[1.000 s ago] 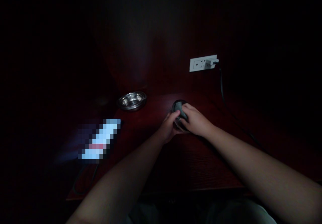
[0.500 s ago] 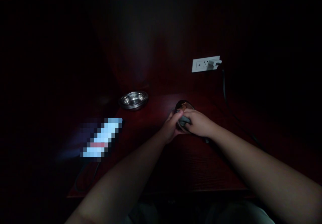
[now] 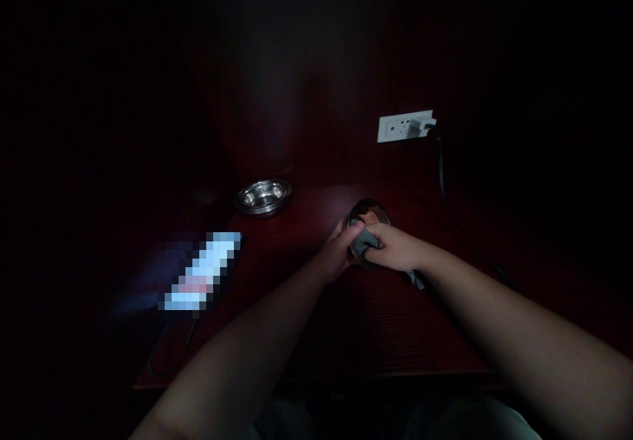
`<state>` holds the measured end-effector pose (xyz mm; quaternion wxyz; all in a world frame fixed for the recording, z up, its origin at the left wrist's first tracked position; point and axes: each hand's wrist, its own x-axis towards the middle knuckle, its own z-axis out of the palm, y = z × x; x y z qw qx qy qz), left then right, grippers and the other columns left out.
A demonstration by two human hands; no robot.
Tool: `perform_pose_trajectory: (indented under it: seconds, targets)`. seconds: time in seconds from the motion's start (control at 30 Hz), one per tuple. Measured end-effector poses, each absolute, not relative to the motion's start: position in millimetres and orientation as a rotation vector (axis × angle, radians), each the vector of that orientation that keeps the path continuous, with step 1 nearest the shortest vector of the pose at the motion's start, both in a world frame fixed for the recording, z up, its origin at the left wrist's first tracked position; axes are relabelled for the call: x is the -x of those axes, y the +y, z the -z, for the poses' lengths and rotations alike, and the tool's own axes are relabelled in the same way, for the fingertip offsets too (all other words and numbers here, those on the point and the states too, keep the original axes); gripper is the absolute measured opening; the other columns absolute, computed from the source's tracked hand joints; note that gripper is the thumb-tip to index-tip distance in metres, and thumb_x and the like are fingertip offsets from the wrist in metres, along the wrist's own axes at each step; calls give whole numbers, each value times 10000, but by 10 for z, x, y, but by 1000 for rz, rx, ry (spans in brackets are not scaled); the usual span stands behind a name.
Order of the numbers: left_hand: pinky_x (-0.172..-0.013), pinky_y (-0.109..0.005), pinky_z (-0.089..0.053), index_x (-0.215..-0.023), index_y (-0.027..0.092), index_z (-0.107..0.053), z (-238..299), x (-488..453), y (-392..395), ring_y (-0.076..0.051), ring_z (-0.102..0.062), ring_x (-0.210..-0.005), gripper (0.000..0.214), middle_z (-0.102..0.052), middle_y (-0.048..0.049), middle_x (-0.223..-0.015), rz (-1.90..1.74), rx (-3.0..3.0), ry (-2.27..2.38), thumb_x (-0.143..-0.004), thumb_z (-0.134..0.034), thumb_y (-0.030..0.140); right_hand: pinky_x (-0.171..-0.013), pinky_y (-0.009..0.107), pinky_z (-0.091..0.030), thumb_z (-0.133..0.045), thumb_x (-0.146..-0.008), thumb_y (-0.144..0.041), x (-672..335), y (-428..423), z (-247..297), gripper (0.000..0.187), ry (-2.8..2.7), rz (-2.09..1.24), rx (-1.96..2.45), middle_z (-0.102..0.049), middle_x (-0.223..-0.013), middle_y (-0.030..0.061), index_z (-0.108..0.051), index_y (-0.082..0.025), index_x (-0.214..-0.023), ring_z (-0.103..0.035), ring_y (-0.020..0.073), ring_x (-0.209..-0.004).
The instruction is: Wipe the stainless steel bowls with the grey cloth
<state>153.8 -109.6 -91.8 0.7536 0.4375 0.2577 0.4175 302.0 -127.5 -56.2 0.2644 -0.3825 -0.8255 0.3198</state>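
A shiny metal bowl (image 3: 383, 212), tilted toward me, is held over the dark red table (image 3: 386, 334). My left hand (image 3: 338, 254) is closed around the bowl's left side, its thumb lying over the rim. With closed fingers, my right hand (image 3: 399, 246) holds a bunched grey cloth (image 3: 364, 243) against the inside of the bowl. A patterned end of cloth (image 3: 416, 280) hangs below my right wrist. Part of the bowl is hidden behind both hands.
Stacked metal bowls (image 3: 264, 197) stand at the back left. A lit, blurred-out phone (image 3: 208, 272) is at the left, with a cable (image 3: 151, 357) near it. On the back wall, a white socket (image 3: 395, 128) holds a plug, whose black cord (image 3: 442, 169) runs down right.
My right hand has moved slightly right and down with the cloth. The bowl has turned a little, so more of its rim shows, and more of the hanging cloth end is visible.
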Motion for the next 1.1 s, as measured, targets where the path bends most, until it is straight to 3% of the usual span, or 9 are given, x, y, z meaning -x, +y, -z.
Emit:
perform_pose_trajectory:
  seconds: [0.1, 0.3, 0.6, 0.93, 1.1]
  targets:
    - [-677, -303, -545, -1164, 236, -572, 928, -1526, -1093, -189, -634, -842, 577, -647, -56, -991, -900, -974, 530, -693, -748, 518, -521, 239, -378, -486, -663, -160, -3026, -1259, 597, 82, -2154, -1016, 992, -489, -627, -44, -524, -185, -732, -452, 103, -558]
    - [-696, -311, -541, -1203, 266, -563, 954, -1496, -1077, -217, -632, -922, 622, -647, -70, -1076, -876, -986, 483, -696, -719, 591, -518, 237, -387, -531, -688, -178, -3002, -1266, 613, 18, -2055, -1017, 906, -480, -600, -52, -520, -182, -701, -445, 98, -549]
    - [-722, -338, -526, -1237, 233, -558, 935, -1485, -1062, -273, -661, -967, 681, -673, -97, -1142, -788, -935, 436, -716, -655, 660, -565, 260, -465, -714, -678, -294, -2951, -1281, 618, 211, -1674, -1168, 918, -598, -658, -27, -575, -160, -763, -544, 117, -588]
    - [-870, -439, -499, -1152, 180, -641, 932, -1453, -1045, -309, -655, -1034, 593, -720, -122, -1054, -694, -914, 371, -797, -559, 649, -639, 316, -506, -752, -662, -361, -2918, -1278, 594, 275, -1520, -1045, 974, -652, -697, 2, -609, -161, -786, -600, 153, -631]
    - [-842, -456, -512, -1192, 193, -626, 930, -1448, -1054, -317, -647, -1048, 614, -692, -131, -1157, -689, -918, 370, -782, -577, 648, -662, 332, -514, -718, -698, -369, -2932, -1233, 609, 253, -1450, -900, 996, -677, -753, 28, -622, -162, -808, -619, 169, -667]
